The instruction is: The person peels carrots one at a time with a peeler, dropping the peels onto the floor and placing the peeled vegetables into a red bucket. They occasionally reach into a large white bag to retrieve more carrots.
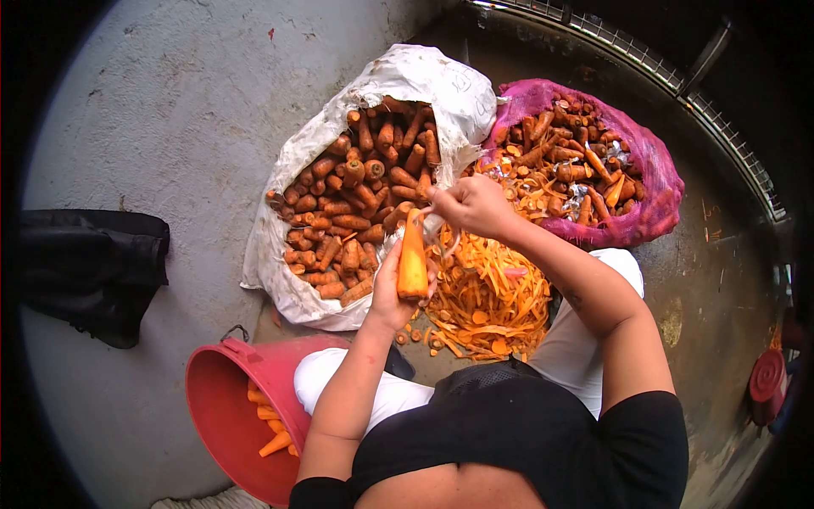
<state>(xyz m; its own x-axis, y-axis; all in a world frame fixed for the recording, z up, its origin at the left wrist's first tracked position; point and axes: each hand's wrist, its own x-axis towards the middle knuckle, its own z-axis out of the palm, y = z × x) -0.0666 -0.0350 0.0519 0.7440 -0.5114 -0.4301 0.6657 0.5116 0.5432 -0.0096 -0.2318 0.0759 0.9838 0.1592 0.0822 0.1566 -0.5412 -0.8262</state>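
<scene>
Leaning with its mouth turned outward, the red bucket (pixel 284 371) sits on the near side of the white sack (pixel 407 68), beside the knee, perhaps so its orange carrots (pixel 275 443) are easy to reach. At the sack's near right edge, the left hand (pixel 388 284) is wrapped around a smooth carrot (pixel 413 267), thick end toward the body, likely to steady it while leaving the upper part free. The right hand (pixel 479 206) has its fingers drawn together by the narrow end; whether they grip a tool I cannot tell. Right of the sack lie peelings (pixel 500 293), then a pink sack (pixel 661 178). The bucket's wall hides some of its carrots, and both sacks' depths are out of sight.
</scene>
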